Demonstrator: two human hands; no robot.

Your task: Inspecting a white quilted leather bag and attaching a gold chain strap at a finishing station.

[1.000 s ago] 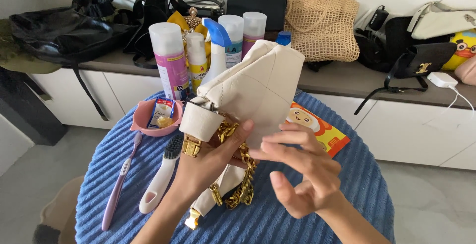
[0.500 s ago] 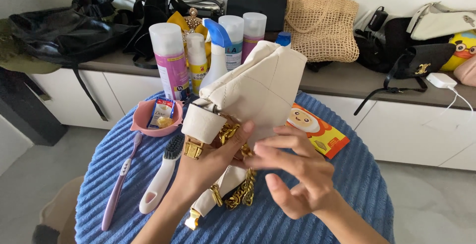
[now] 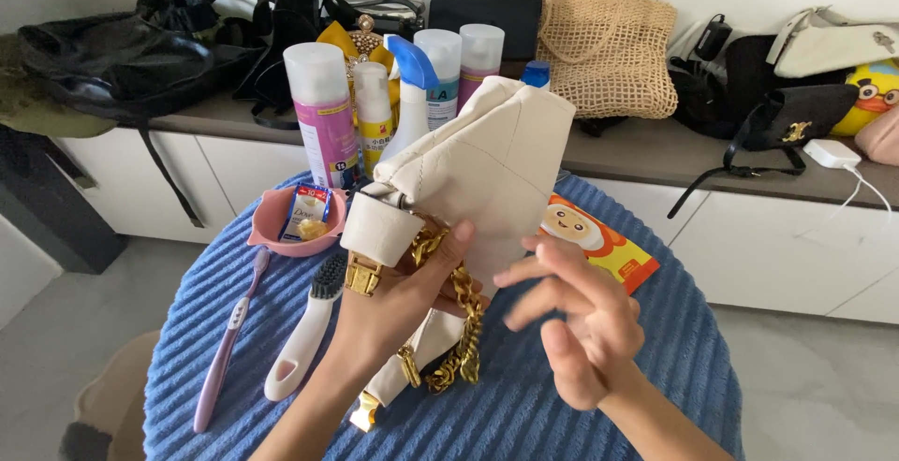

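Cream handbag (image 3: 487, 171) in left hand (image 3: 393, 307)

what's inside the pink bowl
The pink bowl holds a small blue and white packet standing on edge and a yellowish lump beside it. The bowl's floor under them is covered, so anything beneath cannot be seen.
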